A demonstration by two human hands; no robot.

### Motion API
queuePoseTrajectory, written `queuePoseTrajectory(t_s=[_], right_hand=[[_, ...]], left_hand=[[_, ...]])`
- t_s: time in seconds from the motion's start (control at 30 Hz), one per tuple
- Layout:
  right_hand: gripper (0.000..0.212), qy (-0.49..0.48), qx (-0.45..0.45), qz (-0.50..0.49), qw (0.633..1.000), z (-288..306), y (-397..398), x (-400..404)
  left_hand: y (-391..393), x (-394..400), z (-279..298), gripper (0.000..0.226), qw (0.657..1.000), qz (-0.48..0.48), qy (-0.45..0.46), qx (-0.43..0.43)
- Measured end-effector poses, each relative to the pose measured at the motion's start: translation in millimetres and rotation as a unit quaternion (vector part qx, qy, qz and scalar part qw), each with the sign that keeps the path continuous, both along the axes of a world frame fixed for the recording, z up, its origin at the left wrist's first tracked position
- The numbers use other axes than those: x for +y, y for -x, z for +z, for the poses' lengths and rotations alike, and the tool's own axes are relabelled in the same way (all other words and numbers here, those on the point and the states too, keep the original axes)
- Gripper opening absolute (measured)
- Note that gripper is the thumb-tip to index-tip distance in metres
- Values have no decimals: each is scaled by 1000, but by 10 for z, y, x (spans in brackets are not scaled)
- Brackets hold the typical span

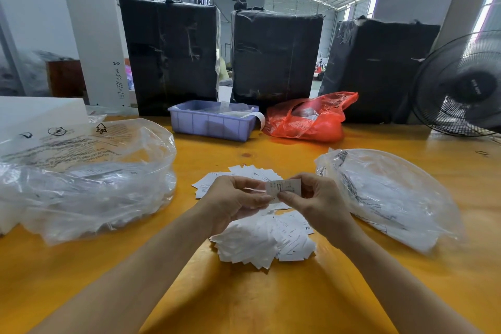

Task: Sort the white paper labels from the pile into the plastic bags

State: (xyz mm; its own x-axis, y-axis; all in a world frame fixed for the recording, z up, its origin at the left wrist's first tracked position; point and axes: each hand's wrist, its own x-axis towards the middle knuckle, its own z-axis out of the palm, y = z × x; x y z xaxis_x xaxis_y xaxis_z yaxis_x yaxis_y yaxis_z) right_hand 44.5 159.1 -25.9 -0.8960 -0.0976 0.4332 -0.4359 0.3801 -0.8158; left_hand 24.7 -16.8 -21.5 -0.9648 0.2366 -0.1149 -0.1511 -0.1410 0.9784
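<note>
A pile of white paper labels [264, 243] lies on the yellow table in front of me, with a few more labels [252, 172] spread out behind my hands. Both hands hover above the pile and pinch one white label [284, 188] between them. My left hand [235, 202] grips its left end, and my right hand [315, 202] grips its lower right edge. A large clear plastic bag [89, 184] holding labels sits to the left. Another clear plastic bag [390, 198] with labels inside lies to the right.
A purple plastic bin [212, 122] and a red plastic bag [309, 119] stand behind the labels. Three black wrapped bales [276, 57] line the table's far edge. A black fan [461, 84] stands at the far right.
</note>
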Motion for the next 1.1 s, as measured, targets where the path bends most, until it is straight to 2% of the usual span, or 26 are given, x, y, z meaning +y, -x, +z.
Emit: queuePoseTrajectory(t_s=[0.17,0.23,0.4,0.57,0.8,0.97,1.1], right_hand=[[8,73,8,-33,997,22,20,26],[8,82,15,-39,996,27,15,28],[16,51,41,-52,996,27,3,12],[10,15,54,-61,997,11,2,7],[13,34,50,-61,996,32,-19,8],[5,4,27,-32,999,1,-14,-16],[6,-1,28,-22,999,1,-21,-22]], left_hand=[[-20,-8,17,48,1000,13,-13,18],[-23,-1,19,50,999,17,-12,24],[-15,2,28,52,1000,15,-14,23],[-25,1,32,52,1000,10,-14,19],[-11,-2,21,54,1000,20,-9,19],[17,-3,-13,29,1000,18,2,19],[19,-9,-10,33,1000,22,-8,14]])
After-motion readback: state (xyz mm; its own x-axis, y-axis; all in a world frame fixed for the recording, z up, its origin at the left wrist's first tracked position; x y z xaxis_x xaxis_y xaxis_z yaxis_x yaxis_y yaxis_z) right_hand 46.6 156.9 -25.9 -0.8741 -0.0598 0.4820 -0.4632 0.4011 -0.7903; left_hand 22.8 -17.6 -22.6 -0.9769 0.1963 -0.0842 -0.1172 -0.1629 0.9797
